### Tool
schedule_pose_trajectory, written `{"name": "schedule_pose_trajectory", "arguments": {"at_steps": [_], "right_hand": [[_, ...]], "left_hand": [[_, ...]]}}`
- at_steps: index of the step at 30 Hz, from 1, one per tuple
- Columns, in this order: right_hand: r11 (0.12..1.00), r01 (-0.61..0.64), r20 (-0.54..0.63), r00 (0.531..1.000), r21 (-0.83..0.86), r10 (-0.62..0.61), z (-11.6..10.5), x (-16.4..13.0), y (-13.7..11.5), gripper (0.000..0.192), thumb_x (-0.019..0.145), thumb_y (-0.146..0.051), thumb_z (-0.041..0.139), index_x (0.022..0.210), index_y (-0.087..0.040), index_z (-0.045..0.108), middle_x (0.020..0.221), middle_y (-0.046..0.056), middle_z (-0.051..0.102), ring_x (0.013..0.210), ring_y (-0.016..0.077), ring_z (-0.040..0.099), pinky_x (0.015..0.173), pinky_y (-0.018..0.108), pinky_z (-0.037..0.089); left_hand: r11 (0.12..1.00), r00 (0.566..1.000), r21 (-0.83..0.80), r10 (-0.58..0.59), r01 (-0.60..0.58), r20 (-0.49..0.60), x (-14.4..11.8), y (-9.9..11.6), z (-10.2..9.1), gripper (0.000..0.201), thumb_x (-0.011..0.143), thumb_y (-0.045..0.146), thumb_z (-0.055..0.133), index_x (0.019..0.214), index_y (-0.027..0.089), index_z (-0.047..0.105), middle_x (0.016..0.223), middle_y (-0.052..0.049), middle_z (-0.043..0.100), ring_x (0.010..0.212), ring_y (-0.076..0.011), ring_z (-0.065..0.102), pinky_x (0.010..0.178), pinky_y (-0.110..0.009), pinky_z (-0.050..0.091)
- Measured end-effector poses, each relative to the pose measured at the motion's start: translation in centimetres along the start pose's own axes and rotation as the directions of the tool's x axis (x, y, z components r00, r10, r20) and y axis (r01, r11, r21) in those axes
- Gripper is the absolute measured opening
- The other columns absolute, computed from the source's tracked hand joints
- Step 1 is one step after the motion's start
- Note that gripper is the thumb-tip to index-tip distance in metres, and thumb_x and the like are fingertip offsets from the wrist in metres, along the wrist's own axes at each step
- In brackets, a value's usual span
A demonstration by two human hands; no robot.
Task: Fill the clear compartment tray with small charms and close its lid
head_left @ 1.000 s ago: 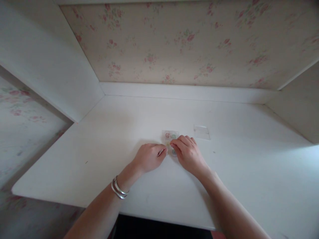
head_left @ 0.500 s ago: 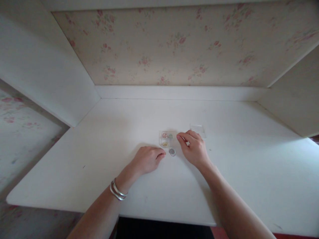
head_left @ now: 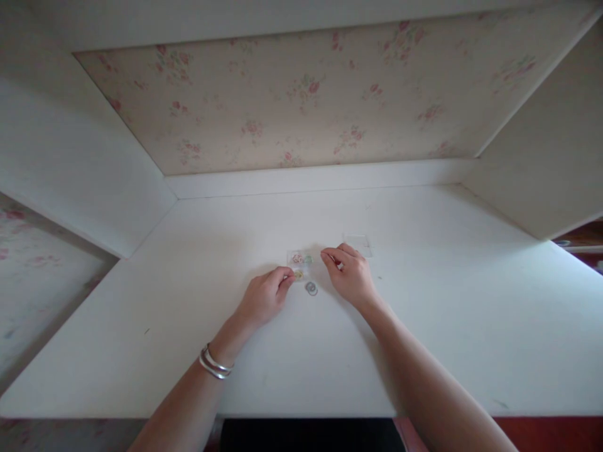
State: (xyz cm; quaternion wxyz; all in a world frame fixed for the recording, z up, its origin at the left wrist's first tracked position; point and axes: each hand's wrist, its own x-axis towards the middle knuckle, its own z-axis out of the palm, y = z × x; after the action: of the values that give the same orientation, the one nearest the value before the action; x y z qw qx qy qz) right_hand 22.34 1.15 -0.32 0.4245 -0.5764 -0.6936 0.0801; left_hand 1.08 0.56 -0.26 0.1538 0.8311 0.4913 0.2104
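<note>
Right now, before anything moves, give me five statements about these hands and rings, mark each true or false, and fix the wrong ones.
1. The left hand is closer to the yellow rings than the right hand is. True.
2. Silver bangles circle the left wrist. True.
3. The right wrist wears bangles too. False: it is bare.
4. The grey rings lie on the white tabletop, outside the clear box. True.
5. The yellow rings sit in the box's far row. False: the pink rings and green rings do; the yellow ones sit nearer the person.
</note>
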Motion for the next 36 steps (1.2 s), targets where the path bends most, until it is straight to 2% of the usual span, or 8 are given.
{"name": "schedule_pose_trajectory", "arguments": {"at_steps": [6,11,13,17,20,24,31,36], "right_hand": [[0.999,0.000,-0.002,1.000,0.050,0.000,-0.7,-0.1,-0.8,0.023,0.088,-0.028,0.048,0.088,-0.021,0.070,0.071,0.001,0.057,0.064,0.0108,0.052,0.059,0.021,0.039],[0.991,0.054,0.142,0.987,0.122,-0.071,-2.0,-0.2,-1.2,0.021,0.086,-0.026,0.050,0.083,-0.020,0.070,0.070,0.001,0.058,0.056,0.0082,0.048,0.053,0.021,0.035],[0.988,0.093,0.256,0.959,0.122,-0.122,-2.6,-0.3,-1.2,0.020,0.084,-0.024,0.051,0.081,-0.020,0.070,0.067,0.000,0.058,0.055,0.0080,0.048,0.053,0.021,0.034],[0.983,0.175,0.476,0.860,0.063,-0.184,-3.0,-0.6,-0.8,0.021,0.083,-0.024,0.052,0.080,-0.025,0.072,0.065,-0.002,0.062,0.056,0.0081,0.050,0.054,0.021,0.032],[0.973,0.229,0.554,0.808,0.017,-0.200,-2.7,-0.8,-0.5,0.022,0.085,-0.024,0.051,0.087,-0.030,0.072,0.069,-0.003,0.066,0.061,0.0090,0.054,0.056,0.021,0.032],[0.963,0.267,0.593,0.781,-0.035,-0.195,-2.2,-0.9,-0.4,0.022,0.086,-0.026,0.051,0.094,-0.033,0.071,0.074,-0.003,0.068,0.065,0.0101,0.058,0.058,0.022,0.032],[0.962,0.271,0.586,0.787,-0.046,-0.194,-2.1,-1.0,-0.9,0.023,0.086,-0.022,0.050,0.085,-0.029,0.072,0.072,-0.003,0.068,0.064,0.0097,0.057,0.057,0.022,0.032],[0.983,0.181,0.490,0.854,0.037,-0.175,-2.0,-1.1,-1.0,0.020,0.085,-0.022,0.052,0.087,-0.026,0.071,0.076,-0.001,0.069,0.066,0.0100,0.059,0.059,0.021,0.037]], "left_hand": [[1.000,1.000,0.005,-0.008,0.008,-0.027,1.1,0.4,0.8,0.026,0.094,0.034,0.038,0.098,0.021,0.059,0.085,-0.002,0.068,0.068,-0.0120,0.060,0.062,-0.022,0.040],[0.996,0.993,0.003,-0.091,0.091,-0.074,0.6,0.5,0.1,0.028,0.093,0.037,0.038,0.096,0.020,0.060,0.075,0.000,0.065,0.062,-0.0107,0.056,0.057,-0.021,0.037],[0.994,0.990,0.003,-0.111,0.111,-0.087,0.2,0.5,-0.1,0.028,0.093,0.038,0.038,0.094,0.020,0.059,0.068,0.001,0.062,0.058,-0.0105,0.054,0.055,-0.020,0.035],[0.996,0.993,0.011,-0.092,0.093,-0.072,-0.2,0.4,-0.2,0.028,0.092,0.038,0.038,0.093,0.019,0.058,0.062,0.002,0.058,0.054,-0.0103,0.052,0.051,-0.020,0.032],[0.997,0.996,0.022,-0.067,0.068,-0.064,-0.3,0.6,-0.2,0.027,0.092,0.038,0.038,0.092,0.020,0.058,0.059,0.002,0.057,0.052,-0.0101,0.051,0.050,-0.020,0.032],[0.999,0.998,0.022,-0.037,0.038,-0.047,-0.5,0.8,-0.4,0.026,0.092,0.036,0.038,0.093,0.019,0.058,0.062,0.002,0.060,0.050,-0.0095,0.051,0.051,-0.021,0.032],[0.999,0.999,0.039,0.004,-0.002,-0.036,-0.6,1.0,-0.3,0.025,0.093,0.034,0.038,0.093,0.020,0.058,0.067,0.001,0.065,0.053,-0.0095,0.054,0.053,-0.021,0.034],[0.997,1.000,0.078,0.015,-0.014,-0.008,-0.6,1.2,-0.5,0.023,0.093,0.032,0.039,0.094,0.021,0.059,0.075,0.001,0.068,0.057,-0.0099,0.058,0.054,-0.022,0.036]]}}
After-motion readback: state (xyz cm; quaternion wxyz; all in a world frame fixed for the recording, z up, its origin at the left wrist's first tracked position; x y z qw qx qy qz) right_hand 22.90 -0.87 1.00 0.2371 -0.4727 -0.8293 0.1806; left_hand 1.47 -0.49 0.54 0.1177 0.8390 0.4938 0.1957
